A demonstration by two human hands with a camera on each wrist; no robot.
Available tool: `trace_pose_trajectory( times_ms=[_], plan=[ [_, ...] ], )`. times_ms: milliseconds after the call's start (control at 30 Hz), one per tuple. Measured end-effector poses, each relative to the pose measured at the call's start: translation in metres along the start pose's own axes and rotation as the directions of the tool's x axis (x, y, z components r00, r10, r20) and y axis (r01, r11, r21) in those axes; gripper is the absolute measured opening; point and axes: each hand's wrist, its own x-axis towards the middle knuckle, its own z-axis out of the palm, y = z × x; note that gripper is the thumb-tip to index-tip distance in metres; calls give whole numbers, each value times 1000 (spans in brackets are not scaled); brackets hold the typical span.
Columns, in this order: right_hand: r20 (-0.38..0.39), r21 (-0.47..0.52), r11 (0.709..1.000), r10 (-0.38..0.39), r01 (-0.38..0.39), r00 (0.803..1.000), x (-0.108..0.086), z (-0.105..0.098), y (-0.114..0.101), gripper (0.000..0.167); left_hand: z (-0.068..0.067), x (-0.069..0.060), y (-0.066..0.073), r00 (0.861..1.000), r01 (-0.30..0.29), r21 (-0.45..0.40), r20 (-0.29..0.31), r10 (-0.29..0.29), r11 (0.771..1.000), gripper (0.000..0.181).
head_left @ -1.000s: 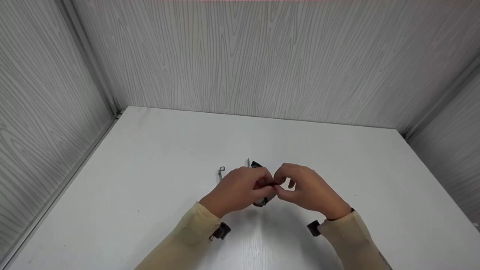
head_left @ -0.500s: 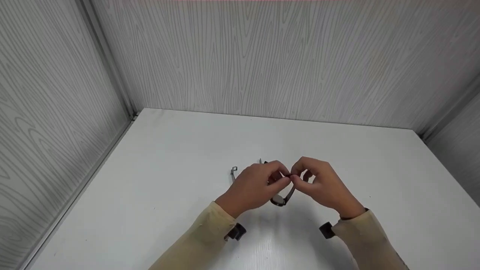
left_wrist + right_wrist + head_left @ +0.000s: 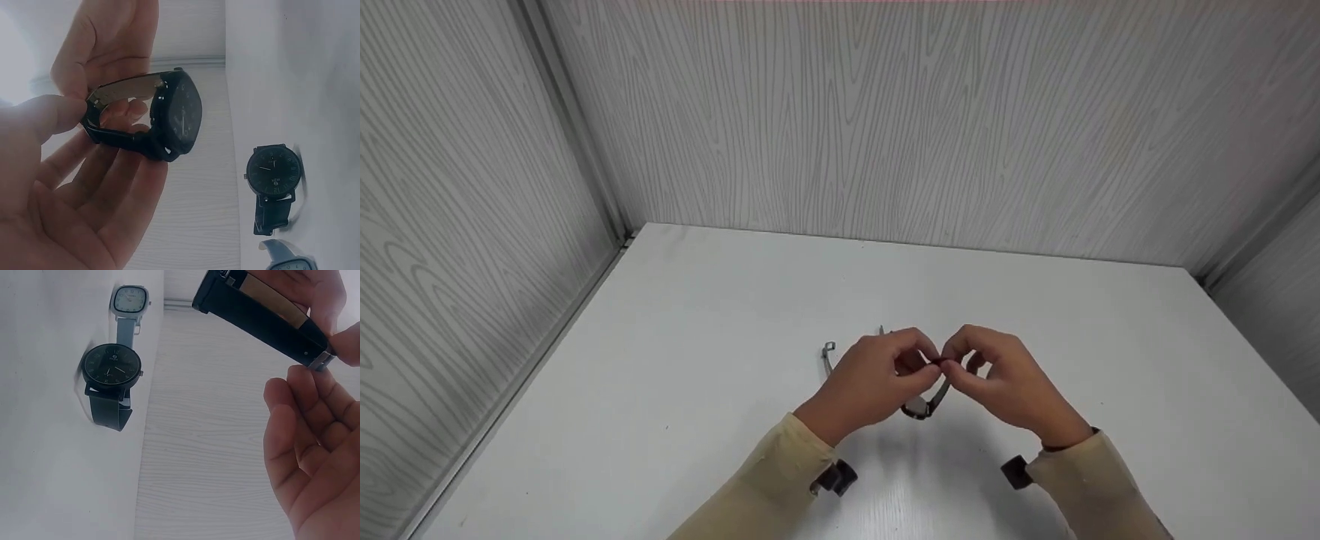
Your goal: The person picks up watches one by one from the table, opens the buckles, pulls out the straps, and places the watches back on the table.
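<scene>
A black wristwatch point(image 3: 185, 115) with a dark dial hangs between my two hands, its strap bent into a loop. My left hand point(image 3: 874, 382) pinches the strap between thumb and fingers, with the other fingers behind the case. The thumb and forefinger of my right hand point(image 3: 997, 375) pinch the strap at its metal buckle point(image 3: 323, 360). Both sets of fingertips meet there, and in the head view they hide the buckle. Whether the strap end is through the buckle, I cannot tell.
Beyond my left hand, a second black wristwatch point(image 3: 111, 367) and a square-faced watch point(image 3: 129, 299) with a grey-blue strap rest on the white table point(image 3: 720, 300). Wood-patterned panels point(image 3: 840, 120) enclose the back and sides.
The view has swung, shifting everything rightward in the picture. The held watch has turned in my hands, so its strap and case edge show below my fingers. Both hands keep pinching the strap.
</scene>
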Motion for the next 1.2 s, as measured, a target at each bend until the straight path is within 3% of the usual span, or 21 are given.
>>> trace_pose_trajectory(
  times_ms=[367,500,667,767,867,1067,1200],
  plan=[
    [-5,-11,999,-37,36,999,-3,2,-2,25,3,-3,2,1000,11,-31,-25,-11,999,7],
    [26,-9,1000,-6,6,1000,-2,2,-4,24,3,-3,2,1000,-10,82,-18,12,997,7],
    [111,-101,989,117,-106,987,1,-1,-11,18,4,-2,-1,1000,-14,213,-16,18,977,9],
    [123,-227,969,128,-97,984,4,-7,-21,17,3,-1,-1,999,-7,192,-45,16,981,11],
    [123,-291,955,91,-52,988,8,-13,-32,15,1,-1,2,996,-17,138,-80,28,990,11],
    [66,-160,986,58,-47,996,17,-17,-44,18,-3,-1,3,990,-97,-68,-108,89,993,14],
    [-4,-163,985,64,-64,998,17,-15,-44,20,-5,-1,3,991,-107,-76,-92,100,991,18]
  ],
)
